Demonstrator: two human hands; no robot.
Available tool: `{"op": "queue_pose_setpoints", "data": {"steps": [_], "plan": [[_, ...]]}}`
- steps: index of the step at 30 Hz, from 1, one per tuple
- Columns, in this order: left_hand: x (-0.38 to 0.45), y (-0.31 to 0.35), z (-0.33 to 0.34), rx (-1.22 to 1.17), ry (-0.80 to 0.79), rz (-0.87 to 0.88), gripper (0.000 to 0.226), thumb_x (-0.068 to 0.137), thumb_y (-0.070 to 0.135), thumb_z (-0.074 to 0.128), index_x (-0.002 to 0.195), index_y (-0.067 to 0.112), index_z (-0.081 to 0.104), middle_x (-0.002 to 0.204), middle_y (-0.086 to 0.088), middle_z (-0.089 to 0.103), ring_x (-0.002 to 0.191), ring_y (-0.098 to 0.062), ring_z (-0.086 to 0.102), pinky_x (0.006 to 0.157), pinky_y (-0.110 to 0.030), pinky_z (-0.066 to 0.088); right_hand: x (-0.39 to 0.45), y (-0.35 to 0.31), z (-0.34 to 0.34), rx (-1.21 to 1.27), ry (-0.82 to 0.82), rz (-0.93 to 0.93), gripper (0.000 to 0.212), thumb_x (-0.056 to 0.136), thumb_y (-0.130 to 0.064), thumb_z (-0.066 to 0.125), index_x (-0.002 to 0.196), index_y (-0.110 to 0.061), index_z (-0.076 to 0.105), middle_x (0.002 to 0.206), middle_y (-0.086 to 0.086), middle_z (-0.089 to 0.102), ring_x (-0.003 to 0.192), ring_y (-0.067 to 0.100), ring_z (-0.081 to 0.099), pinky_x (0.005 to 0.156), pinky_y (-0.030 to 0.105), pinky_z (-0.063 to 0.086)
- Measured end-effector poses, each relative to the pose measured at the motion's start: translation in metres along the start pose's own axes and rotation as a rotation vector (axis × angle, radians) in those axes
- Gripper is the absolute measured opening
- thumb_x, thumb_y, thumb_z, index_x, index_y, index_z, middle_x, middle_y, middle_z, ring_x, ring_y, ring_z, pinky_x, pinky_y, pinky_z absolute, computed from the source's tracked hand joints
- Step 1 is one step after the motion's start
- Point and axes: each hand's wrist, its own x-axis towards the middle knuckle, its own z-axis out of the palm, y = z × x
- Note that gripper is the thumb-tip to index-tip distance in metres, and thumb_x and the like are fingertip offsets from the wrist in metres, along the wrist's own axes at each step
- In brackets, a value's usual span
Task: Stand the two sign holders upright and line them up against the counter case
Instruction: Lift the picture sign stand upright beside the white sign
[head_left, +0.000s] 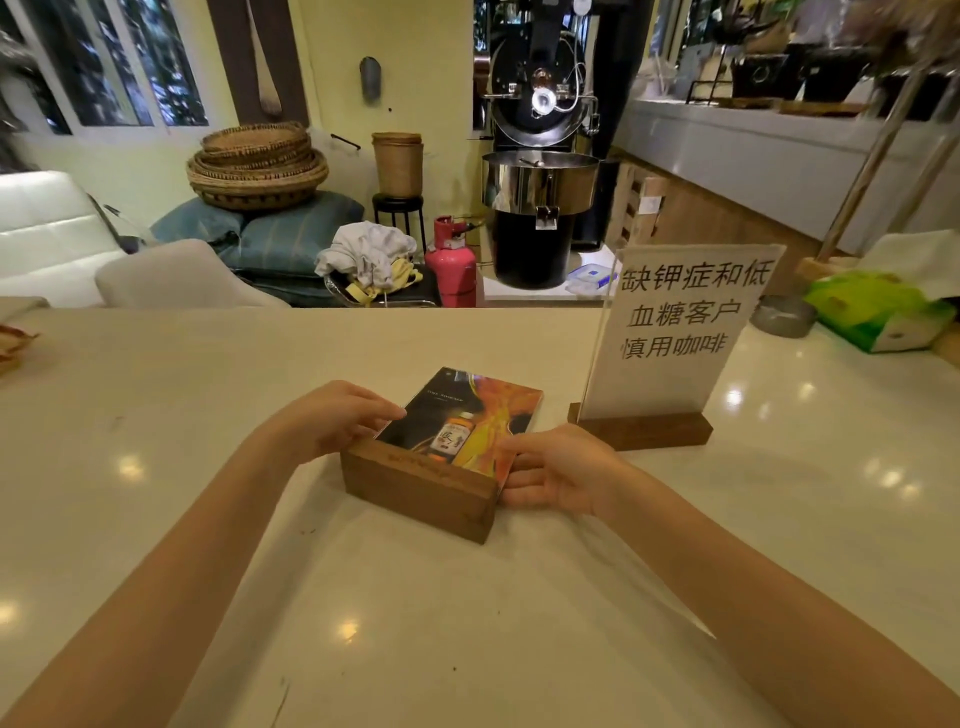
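- Fingers (382, 413) of the left hand (332, 421) curled, tips resting on the left edge of the picture panel, just above the wooden base; touching more than clamping.
- Fingers (514, 470) of the right hand (558, 475) loosely spread, tips against the right end of the base and the panel's lower corner; no firm closure visible, so a bracing contact rather than a full grip.
- Between the two hands: the tipped sign holder (441, 457), lying back on the table (156, 467), wooden block nearest the camera, bottle-picture panel flat and pointing away.
- Just beside it to the right, apart from it: the second sign holder (670, 338), already upright on its dark wooden base, white sheet with printed characters facing the camera.
- Further right: a green tissue pack (878, 312) and a small grey dish (784, 314), well clear of the work.
- Counter case not clearly identifiable here; possibly the raised ledge at far right, cannot say.
- Step in hand, by judgement: getting hold of the fallen holder to raise it; one of two standing.
- Next move likely calls for pinching the panel edges, rotating about the block until the base sits flat, then sliding both holders into a row.
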Motion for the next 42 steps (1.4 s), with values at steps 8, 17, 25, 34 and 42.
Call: {"op": "queue_pose_setpoints", "data": {"steps": [8, 17, 25, 34, 42], "plan": [[0.002, -0.004, 0.000, 0.050, -0.011, 0.046, 0.029, 0.075, 0.015, 0.067, 0.103, 0.007, 0.066, 0.089, -0.006, 0.070, 0.072, -0.017, 0.063, 0.065, -0.023, 0.053, 0.000, 0.003, 0.007, -0.060, 0.058, -0.077, 0.018, 0.079, 0.001, 0.065, 0.095, 0.006, 0.059, 0.078, 0.014, 0.070, 0.054, 0.017, 0.070, 0.047, 0.029, 0.058], [-0.006, 0.001, 0.008, -0.039, 0.182, 0.357, 0.029, 0.075, 0.017, 0.068, 0.102, 0.013, 0.056, 0.088, -0.009, 0.067, 0.080, -0.020, 0.063, 0.055, -0.023, 0.050, -0.005, -0.020, -0.004, -0.291, 0.120, -0.454, 0.026, 0.078, -0.009, 0.068, 0.097, -0.012, 0.050, 0.084, 0.007, 0.068, 0.068, 0.016, 0.069, 0.050, 0.026, 0.058], [-0.010, 0.007, 0.009, -0.032, 0.278, 0.565, 0.024, 0.076, 0.014, 0.067, 0.096, 0.013, 0.053, 0.085, -0.010, 0.068, 0.079, -0.023, 0.067, 0.061, -0.030, 0.058, -0.009, -0.019, -0.006, -0.499, 0.239, -0.816, 0.028, 0.084, -0.016, 0.063, 0.103, -0.023, 0.043, 0.081, -0.011, 0.061, 0.071, 0.008, 0.066, 0.058, 0.015, 0.056], [-0.009, 0.005, 0.028, 0.098, 0.479, 0.683, 0.026, 0.077, 0.016, 0.066, 0.094, 0.018, 0.046, 0.083, 0.004, 0.058, 0.070, 0.000, 0.055, 0.058, -0.009, 0.041, -0.004, -0.003, -0.013, -0.555, 0.297, -1.026, 0.028, 0.084, -0.013, 0.062, 0.101, -0.023, 0.043, 0.091, -0.002, 0.064, 0.079, 0.012, 0.065, 0.067, 0.010, 0.052], [-0.008, 0.001, 0.035, 0.141, 0.504, 0.685, 0.032, 0.081, 0.019, 0.061, 0.108, 0.009, 0.047, 0.091, 0.000, 0.057, 0.080, -0.015, 0.056, 0.062, -0.009, 0.041, -0.002, -0.002, -0.018, -0.591, 0.282, -1.048, 0.028, 0.085, -0.013, 0.060, 0.102, -0.025, 0.040, 0.092, -0.004, 0.063, 0.076, 0.005, 0.063, 0.067, 0.007, 0.051]]}}
